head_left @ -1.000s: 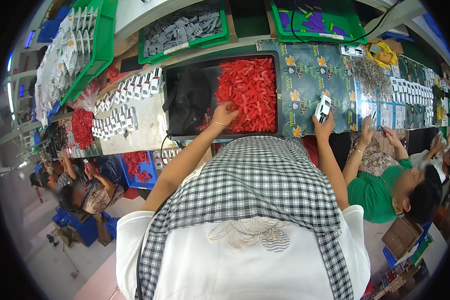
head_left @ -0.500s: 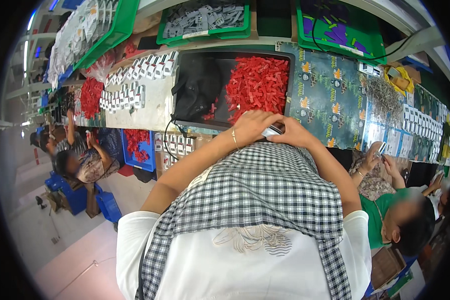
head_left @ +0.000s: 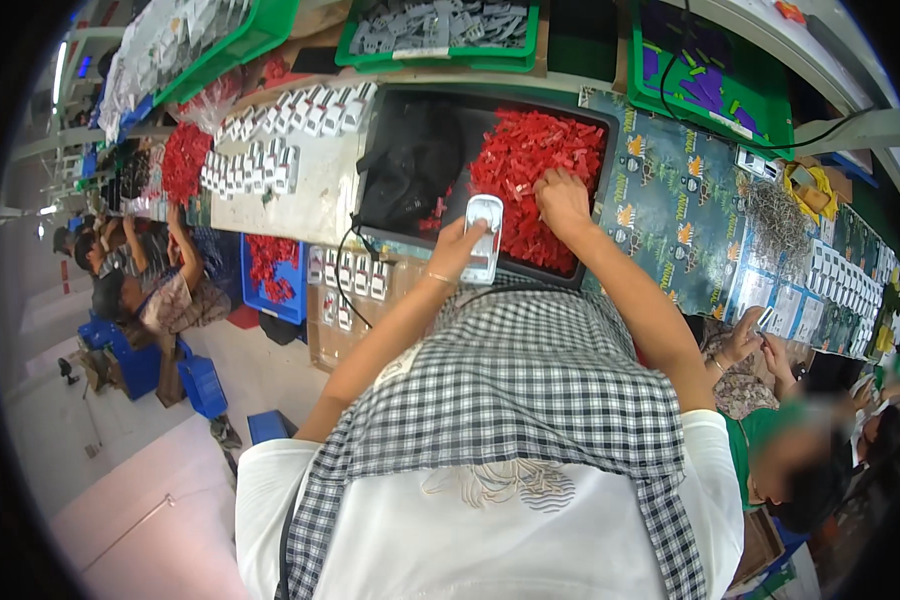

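Observation:
In my left hand (head_left: pixel 457 250) is a white plastic housing (head_left: pixel 483 262), oblong with rounded ends, held upright with the thumb across its face. It is over the near edge of a black tray (head_left: pixel 375 215). My right hand (head_left: pixel 564 200) reaches into the heap of small red plastic pieces (head_left: pixel 530 150) in that tray, to the right of the housing. Its fingers are curled down onto the pieces, and the fingertips are partly hidden, so whatever they pinch cannot be made out.
Rows of white housings (head_left: pixel 270 165) stand left of the tray. Green bins (head_left: pixel 440 60) line the back; one to the right (head_left: pixel 715 118) has purple parts. A blue bin (head_left: pixel 292 308) of red pieces is at lower left. A black cable (head_left: pixel 346 262) hangs by the tray. Co-workers sit on both sides.
My hands were together around the housing at the tray's near edge. They have parted: the left now raises the housing, and the right has moved forward onto the red pieces.

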Available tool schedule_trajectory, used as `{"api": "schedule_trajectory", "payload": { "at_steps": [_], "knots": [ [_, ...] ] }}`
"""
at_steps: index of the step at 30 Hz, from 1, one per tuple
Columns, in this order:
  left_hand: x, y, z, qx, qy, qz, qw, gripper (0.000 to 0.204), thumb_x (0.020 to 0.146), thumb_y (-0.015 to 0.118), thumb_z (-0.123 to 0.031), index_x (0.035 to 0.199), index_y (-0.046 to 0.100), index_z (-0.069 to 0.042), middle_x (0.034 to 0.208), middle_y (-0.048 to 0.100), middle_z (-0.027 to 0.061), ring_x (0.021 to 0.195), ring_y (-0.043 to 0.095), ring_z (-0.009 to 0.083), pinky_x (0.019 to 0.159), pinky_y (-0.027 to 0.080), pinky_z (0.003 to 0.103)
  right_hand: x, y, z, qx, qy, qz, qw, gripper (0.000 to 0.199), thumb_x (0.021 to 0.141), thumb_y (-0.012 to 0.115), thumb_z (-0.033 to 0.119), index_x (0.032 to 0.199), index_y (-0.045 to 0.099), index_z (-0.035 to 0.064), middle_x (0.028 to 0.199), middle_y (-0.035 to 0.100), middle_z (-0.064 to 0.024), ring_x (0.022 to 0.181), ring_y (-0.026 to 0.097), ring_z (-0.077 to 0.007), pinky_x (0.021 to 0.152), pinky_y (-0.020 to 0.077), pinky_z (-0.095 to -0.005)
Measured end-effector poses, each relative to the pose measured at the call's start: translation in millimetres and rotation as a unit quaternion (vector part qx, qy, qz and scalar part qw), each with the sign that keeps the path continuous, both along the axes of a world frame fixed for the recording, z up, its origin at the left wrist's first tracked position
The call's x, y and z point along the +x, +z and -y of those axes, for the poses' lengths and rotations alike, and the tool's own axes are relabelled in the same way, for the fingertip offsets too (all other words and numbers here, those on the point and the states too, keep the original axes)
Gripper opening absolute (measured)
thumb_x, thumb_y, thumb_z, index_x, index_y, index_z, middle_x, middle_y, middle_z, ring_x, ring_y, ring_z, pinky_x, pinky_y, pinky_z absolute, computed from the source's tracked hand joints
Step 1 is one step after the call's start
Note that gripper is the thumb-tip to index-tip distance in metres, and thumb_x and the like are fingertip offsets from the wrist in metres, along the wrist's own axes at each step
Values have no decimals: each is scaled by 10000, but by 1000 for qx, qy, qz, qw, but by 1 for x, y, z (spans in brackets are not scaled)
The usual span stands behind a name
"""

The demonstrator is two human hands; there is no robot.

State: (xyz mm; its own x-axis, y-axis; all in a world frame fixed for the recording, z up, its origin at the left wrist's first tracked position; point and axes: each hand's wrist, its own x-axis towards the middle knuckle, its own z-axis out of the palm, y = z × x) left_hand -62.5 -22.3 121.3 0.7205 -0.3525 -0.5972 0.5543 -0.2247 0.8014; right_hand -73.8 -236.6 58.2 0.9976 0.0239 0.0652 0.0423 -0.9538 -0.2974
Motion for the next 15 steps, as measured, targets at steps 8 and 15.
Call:
{"api": "schedule_trajectory", "payload": {
  "at_steps": [8,15],
  "knots": [
    [14,25,25,-99,104,-120,982,390,968,393,-373,1076,570,-42,897,621,70,710,621,151,599,530,301,-33,80,-14,219,-31,136,966,74,740,639,107,791,590,86,832,548,-80,834,540,-271,684,440,-396],
    [14,41,41,-88,-11,30,996,348,972,423,-327,1044,582,-26,881,596,42,788,564,95,680,474,257,-35,105,-35,152,-13,167,974,153,718,678,77,842,589,76,819,528,-52,788,517,-242,664,402,-354]
  ]
}}
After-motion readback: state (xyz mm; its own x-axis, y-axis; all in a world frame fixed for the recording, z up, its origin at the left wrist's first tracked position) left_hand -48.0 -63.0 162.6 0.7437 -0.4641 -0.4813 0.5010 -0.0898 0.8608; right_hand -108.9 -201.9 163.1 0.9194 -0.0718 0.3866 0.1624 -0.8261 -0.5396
